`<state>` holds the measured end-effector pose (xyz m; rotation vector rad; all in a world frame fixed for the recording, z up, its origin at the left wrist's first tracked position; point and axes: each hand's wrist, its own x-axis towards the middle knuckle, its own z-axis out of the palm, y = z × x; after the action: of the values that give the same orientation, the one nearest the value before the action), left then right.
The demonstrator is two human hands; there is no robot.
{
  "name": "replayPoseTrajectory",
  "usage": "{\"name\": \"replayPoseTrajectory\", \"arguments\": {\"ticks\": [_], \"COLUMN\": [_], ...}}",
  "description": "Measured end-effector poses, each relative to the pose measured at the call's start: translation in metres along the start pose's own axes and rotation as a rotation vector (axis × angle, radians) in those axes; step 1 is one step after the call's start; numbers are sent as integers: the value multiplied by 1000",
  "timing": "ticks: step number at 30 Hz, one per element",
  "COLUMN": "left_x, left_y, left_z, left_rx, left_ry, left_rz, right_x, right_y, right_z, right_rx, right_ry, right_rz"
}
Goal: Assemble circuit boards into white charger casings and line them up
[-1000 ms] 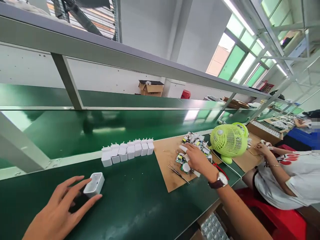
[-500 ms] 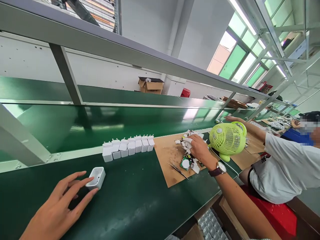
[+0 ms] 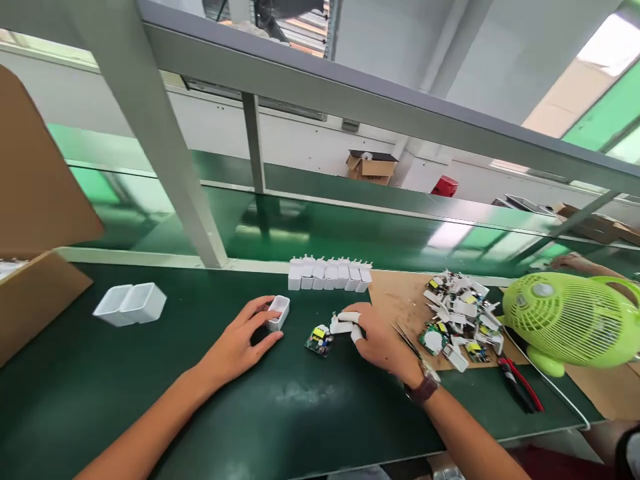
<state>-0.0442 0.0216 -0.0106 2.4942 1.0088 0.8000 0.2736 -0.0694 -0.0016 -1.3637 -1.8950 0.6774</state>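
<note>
My left hand (image 3: 239, 345) has its fingers and thumb around a small open white plastic case (image 3: 279, 312) that rests on the green bench. To the right, my right hand (image 3: 385, 341), with white finger covers, pinches a white plastic plug cap (image 3: 341, 325). A green circuit board (image 3: 319, 340) with yellow parts hangs at the cap's left side; wires between them are too small to make out. Behind both hands stands a row of white cases (image 3: 330, 275) with pronged caps tilted on top. Tweezers (image 3: 407, 339) lie partly behind my right wrist.
A pile of boards and caps (image 3: 463, 310) covers part of the brown cardboard sheet (image 3: 387, 293). Farther right are red-handled pliers (image 3: 520, 385) and a lime-green fan (image 3: 575, 320). Two white cases (image 3: 131, 303) and a carton (image 3: 37, 300) stand left. Another person's hand (image 3: 570, 260) shows behind the fan.
The view has swung left. My right hand has come from the pile to beside the white case, bringing a plug cap and circuit board. My left hand stays at the case.
</note>
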Motion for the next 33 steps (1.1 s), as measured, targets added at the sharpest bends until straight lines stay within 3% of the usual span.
{"name": "replayPoseTrajectory", "arguments": {"ticks": [4,11,20,22,27,33], "left_x": [1,-5,-4,-1,5,5], "left_y": [9,18,13,16,41,61], "left_z": [0,0,4,4,4,18], "left_rx": [-49,-157,-200,-110,248,323], "left_ry": [-33,-146,-155,-105,49,95], "left_rz": [-21,-25,-81,-26,299,322], "right_x": [0,30,9,7,11,6], "right_y": [-7,-17,6,6,-5,-13], "right_z": [-5,7,18,21,26,35], "right_rx": [-167,-353,-245,-223,-128,-86], "right_ry": [-139,-414,-209,-180,-45,29], "right_rz": [-234,-208,-201,-221,-306,-406]}}
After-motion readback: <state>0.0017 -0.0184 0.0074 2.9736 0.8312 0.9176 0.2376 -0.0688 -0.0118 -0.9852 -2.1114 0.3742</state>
